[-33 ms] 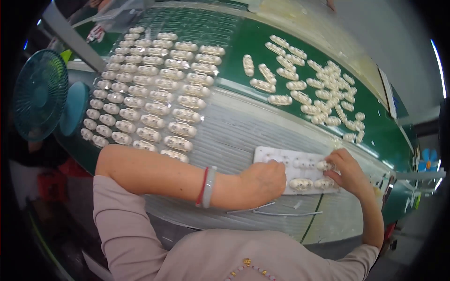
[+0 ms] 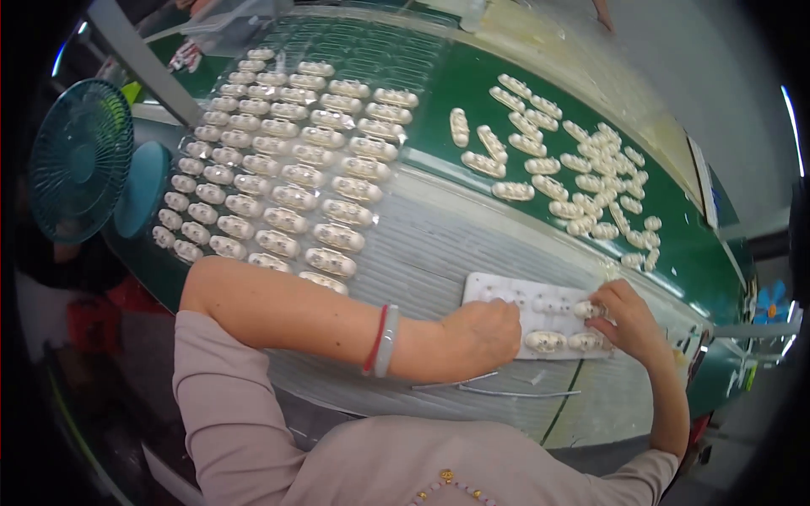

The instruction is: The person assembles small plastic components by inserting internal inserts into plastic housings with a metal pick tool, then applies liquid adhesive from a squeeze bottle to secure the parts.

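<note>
A white board with raised pegs lies on the table in front of me. My left hand is curled closed over its left part; whatever sits in the fingers is hidden. At the board's far right, my right hand pinches a small white oval plastic piece between thumb and fingers, at the board's surface. Two similar oval pieces, a left one and a right one, rest along the near edge of the board.
Many white oval pieces fill rows of a clear plastic tray on the left. Loose pieces lie scattered on the green mat. Thin grey strips lie near me. A teal fan stands at far left.
The whole view has shifted slightly, so the table's things appear a little lower and to the right. Both hands keep nearly the same place on the board.
</note>
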Tool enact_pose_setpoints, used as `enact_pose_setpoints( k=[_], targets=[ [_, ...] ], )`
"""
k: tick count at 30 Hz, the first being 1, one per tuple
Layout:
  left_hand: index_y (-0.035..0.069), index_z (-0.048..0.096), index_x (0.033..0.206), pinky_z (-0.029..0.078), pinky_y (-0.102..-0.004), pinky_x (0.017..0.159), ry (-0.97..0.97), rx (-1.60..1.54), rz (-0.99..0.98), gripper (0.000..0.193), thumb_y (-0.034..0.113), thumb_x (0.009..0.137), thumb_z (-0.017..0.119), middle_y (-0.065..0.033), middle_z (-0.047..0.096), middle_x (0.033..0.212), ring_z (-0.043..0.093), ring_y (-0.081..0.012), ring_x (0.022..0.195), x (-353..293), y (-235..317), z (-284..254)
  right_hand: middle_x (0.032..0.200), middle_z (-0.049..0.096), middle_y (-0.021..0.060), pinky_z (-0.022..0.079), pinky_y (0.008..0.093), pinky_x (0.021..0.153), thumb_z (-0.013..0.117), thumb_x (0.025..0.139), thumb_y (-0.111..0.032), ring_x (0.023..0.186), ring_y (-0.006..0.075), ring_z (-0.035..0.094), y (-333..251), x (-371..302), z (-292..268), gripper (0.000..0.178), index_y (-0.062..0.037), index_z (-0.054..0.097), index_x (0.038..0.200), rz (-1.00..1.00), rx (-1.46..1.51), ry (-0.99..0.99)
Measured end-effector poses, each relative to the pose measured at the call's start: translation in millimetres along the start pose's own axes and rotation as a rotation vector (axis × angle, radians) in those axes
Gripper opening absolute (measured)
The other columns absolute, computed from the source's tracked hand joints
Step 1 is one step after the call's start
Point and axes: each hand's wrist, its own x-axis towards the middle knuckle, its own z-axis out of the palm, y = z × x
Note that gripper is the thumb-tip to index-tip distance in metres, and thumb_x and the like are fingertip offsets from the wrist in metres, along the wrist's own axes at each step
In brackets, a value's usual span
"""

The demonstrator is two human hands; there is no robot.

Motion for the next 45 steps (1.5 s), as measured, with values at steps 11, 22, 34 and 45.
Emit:
enact_pose_setpoints(
  k=[11, 22, 34, 45],
  targets=[
    [0.003, 0.062, 0.09, 0.049, -0.0324, 0.059, 0.256, 0.102, -0.556, 0.024, 0.02, 0.076, 0.069, -0.012, 0.057, 0.083, 0.061, -0.024, 0.066, -43.8, -149.2, -118.3, 0.087, 0.057, 0.012, 0.047, 0.0334, 0.07, 0.07, 0.076, -0.012, 0.078, 0.0254, 0.058, -51.3, 165.3, -82.6, 0.028, 0.0006, 0.059, 0.099, -0.231, 0.095, 0.317],
    [0.004, 0.062, 0.102, 0.044, -0.0401, 0.084, 0.035, 0.287, -0.778, 0.025, 0.019, 0.082, 0.062, -0.016, 0.056, 0.102, 0.055, -0.0345, 0.096, -73.5, -254.7, -167.6, 0.09, 0.067, 0.0158, 0.051, 0.0369, 0.077, 0.071, 0.065, -0.016, 0.089, 0.0292, 0.063, -96.1, 407.3, -29.5, 0.023, -0.003, 0.069, 0.085, -0.237, -0.118, 0.056],
    [0.005, 0.063, 0.099, 0.044, -0.0423, 0.088, -0.187, 0.441, -0.618, 0.025, 0.018, 0.078, 0.066, -0.0152, 0.058, 0.102, 0.047, -0.0352, 0.106, -59.1, -317.6, -134.2, 0.094, 0.064, 0.0103, 0.048, 0.0318, 0.078, 0.068, 0.079, -0.022, 0.087, 0.0196, 0.06, -57.6, 187.5, -94.9, 0.03, -0.0005, 0.064, 0.1, -0.126, 0.234, 0.135],
    [0.002, 0.058, 0.109, 0.044, -0.0374, 0.085, 0.172, 0.208, -0.245, 0.035, 0.012, 0.076, 0.069, -0.0138, 0.058, 0.103, 0.054, -0.0296, 0.1, 39.5, -196.0, -92.7, 0.115, 0.054, 0.0113, 0.044, 0.0341, 0.086, 0.074, 0.072, -0.015, 0.104, 0.0278, 0.052, 34.7, -63.6, -39.8, 0.043, -0.0051, 0.057, 0.11, 0.287, 0.003, 0.025]
  ],
)
